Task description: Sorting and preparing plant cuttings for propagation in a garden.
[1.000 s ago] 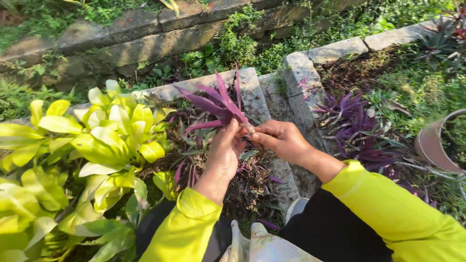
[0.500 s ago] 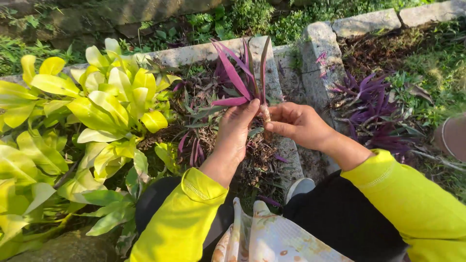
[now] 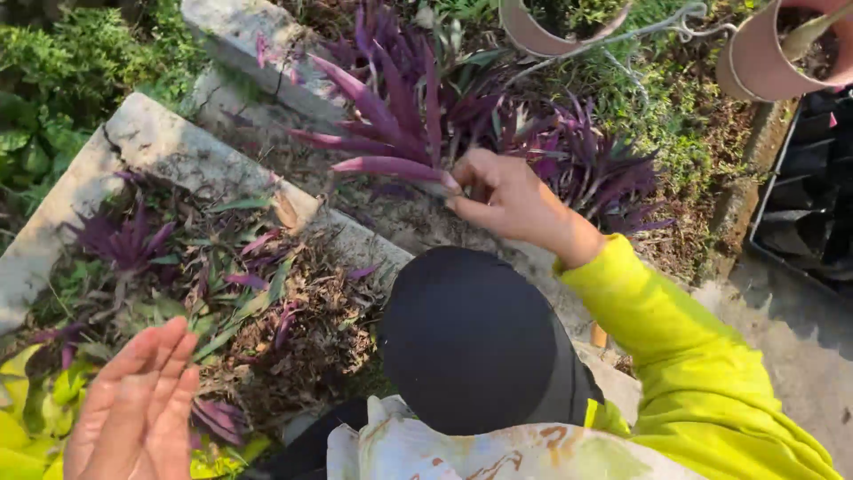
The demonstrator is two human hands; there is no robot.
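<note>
My right hand [image 3: 506,200] pinches the base of a purple-leaved plant cutting [image 3: 382,124] and holds it up over a concrete-edged bed. Its long purple leaves fan up and to the left. My left hand [image 3: 133,409] hovers at the lower left with flat, parted fingers and nothing in it, above a bed of low purple plants [image 3: 124,240] and dry leaf litter. My knee in black cloth [image 3: 471,338] sits between the two hands. Both arms wear yellow-green sleeves.
Concrete edging blocks [image 3: 178,151] border the beds. More purple plants [image 3: 586,169] grow behind my right hand. Two terracotta pots [image 3: 773,53] stand at the top right, and a black tray [image 3: 809,196] lies at the right edge. Yellow-green leaves [image 3: 27,418] show at the lower left.
The view has swung right. My left hand let go of the purple cutting and dropped to the lower left; my right hand now holds the cutting alone, farther right.
</note>
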